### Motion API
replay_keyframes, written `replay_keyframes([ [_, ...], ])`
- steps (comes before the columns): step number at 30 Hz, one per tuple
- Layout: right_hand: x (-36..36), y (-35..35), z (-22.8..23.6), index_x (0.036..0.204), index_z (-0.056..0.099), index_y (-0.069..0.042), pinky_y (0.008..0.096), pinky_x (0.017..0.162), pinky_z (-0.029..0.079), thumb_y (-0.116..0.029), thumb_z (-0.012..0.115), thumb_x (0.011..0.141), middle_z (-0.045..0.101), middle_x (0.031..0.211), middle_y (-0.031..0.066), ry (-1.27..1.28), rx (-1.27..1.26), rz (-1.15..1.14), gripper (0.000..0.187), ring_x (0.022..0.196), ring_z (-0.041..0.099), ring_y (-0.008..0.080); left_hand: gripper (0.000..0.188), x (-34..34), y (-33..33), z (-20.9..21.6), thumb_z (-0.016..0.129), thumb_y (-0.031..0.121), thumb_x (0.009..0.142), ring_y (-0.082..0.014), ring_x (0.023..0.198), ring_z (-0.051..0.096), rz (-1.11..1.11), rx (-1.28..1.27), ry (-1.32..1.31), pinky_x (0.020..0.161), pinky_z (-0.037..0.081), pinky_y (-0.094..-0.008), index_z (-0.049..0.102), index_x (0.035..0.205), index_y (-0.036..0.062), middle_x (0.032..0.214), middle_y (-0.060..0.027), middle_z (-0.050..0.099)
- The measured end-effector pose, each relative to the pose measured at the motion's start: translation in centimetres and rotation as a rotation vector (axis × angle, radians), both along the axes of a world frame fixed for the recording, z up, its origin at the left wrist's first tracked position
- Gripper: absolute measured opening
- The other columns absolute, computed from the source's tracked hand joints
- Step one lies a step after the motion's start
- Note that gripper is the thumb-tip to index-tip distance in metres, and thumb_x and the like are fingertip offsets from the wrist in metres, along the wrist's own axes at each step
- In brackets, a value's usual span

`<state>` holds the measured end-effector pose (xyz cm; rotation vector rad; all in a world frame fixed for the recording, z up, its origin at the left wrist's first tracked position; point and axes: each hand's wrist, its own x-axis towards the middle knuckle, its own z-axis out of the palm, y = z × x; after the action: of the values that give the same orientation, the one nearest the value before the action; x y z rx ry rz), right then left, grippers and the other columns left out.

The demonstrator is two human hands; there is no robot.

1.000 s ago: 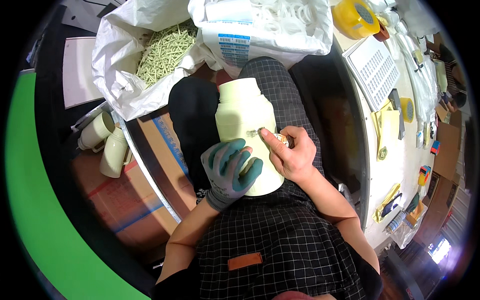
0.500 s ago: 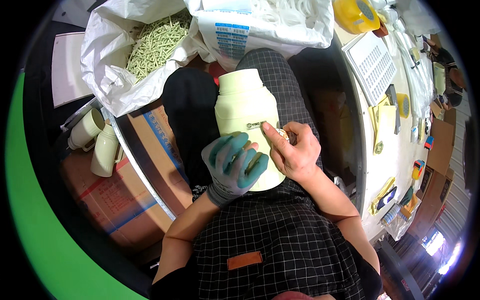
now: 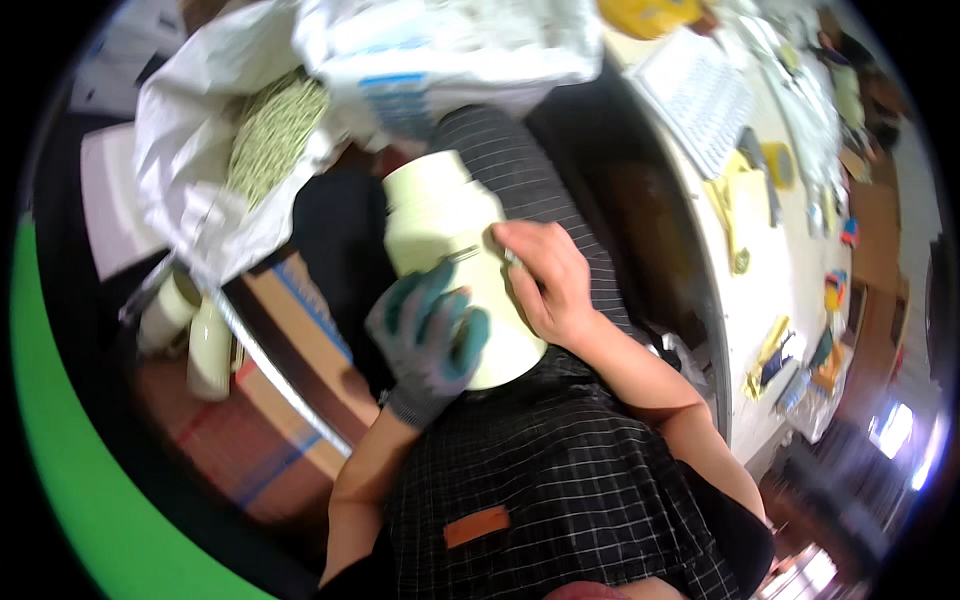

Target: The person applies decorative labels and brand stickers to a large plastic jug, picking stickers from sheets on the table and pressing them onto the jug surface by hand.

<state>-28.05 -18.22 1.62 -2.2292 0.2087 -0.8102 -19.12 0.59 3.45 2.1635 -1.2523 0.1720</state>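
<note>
A cream plastic jug body lies tilted across my lap, its neck pointing away and to the left. A short dark printed mark shows on its front. My left hand, in a grey knit glove with teal-coated fingers, curls over the jug body's left side and steadies it. Bare, my right hand rests against the right side, index finger on the surface near the mark. Something small and pale shows between its thumb and index finger, too blurred to name.
White sacks stand ahead, one holding pale green sticks. Two cream jugs lie on cardboard at the left. A worktable on the right carries a printed sheet, a tape roll and yellow scraps. Another person is at the far right.
The view has swung and blurred. The jug body and both hands appear further left, and the jug leans more to the left. My right index finger has shifted off the printed mark.
</note>
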Motion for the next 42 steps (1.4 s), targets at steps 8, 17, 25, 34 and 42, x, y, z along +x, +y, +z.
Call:
replay_keyframes([
  [8,-1.4,3.1,2.2,0.134,0.059,0.004,0.0391,0.103,0.053,0.0,0.061,0.097,0.063,0.129,0.0175,0.078,0.491,0.185,0.038,0.118,0.065,0.0273,0.044,13.2,-3.1,2.5,0.068,0.007,0.097,-0.0072,0.081,0.053,0.096,-0.068,0.92,0.074,0.047,-0.0232,0.059,0.139,-0.0053,0.118,-0.0061,0.068],
  [17,-12.3,-10.0,3.1,0.124,0.06,-0.003,0.0378,0.089,0.056,-0.001,0.063,0.092,0.072,0.107,0.0188,0.106,0.296,-0.745,0.032,0.101,0.072,0.0302,0.049,13.1,-5.2,-1.8,0.067,0.032,0.103,-0.0313,0.127,0.058,0.086,0.191,0.351,0.109,0.045,-0.0429,0.059,0.138,-0.001,0.14,-0.0186,0.061],
  [25,-21.8,-24.3,-1.2,0.119,0.063,-0.007,0.0474,0.084,0.054,-0.006,0.065,0.092,0.07,0.1,0.0179,0.378,-0.269,-0.858,0.027,0.094,0.068,0.0388,0.057,9.5,-13.6,4.7,0.078,0.02,0.089,-0.0402,0.138,0.048,-0.249,0.103,-0.155,0.116,0.038,-0.0527,0.056,0.14,0.006,0.147,-0.0184,0.053],
  [34,-23.8,-26.7,0.2,0.125,0.065,-0.009,0.0391,0.087,0.056,-0.007,0.064,0.097,0.07,0.102,0.0169,0.186,0.127,-0.84,0.029,0.094,0.07,0.0321,0.045,-5.0,-29.0,4.9,0.077,0.029,0.091,-0.0366,0.125,0.059,-0.816,0.114,-0.02,0.109,0.047,-0.0482,0.064,0.127,0.0041,0.137,-0.0161,0.062],
  [42,-32.2,-27.6,-1.4,0.107,0.072,-0.008,0.0338,0.074,0.052,-0.027,0.072,0.098,0.072,0.087,0.0079,0.335,0.383,-1.036,0.021,0.081,0.065,0.0179,0.046,-16.7,-41.8,-2.2,0.066,0.042,0.096,-0.0311,0.123,0.057,-0.893,0.257,-0.126,0.103,0.049,-0.0481,0.065,0.134,0.0154,0.141,-0.012,0.058],
])
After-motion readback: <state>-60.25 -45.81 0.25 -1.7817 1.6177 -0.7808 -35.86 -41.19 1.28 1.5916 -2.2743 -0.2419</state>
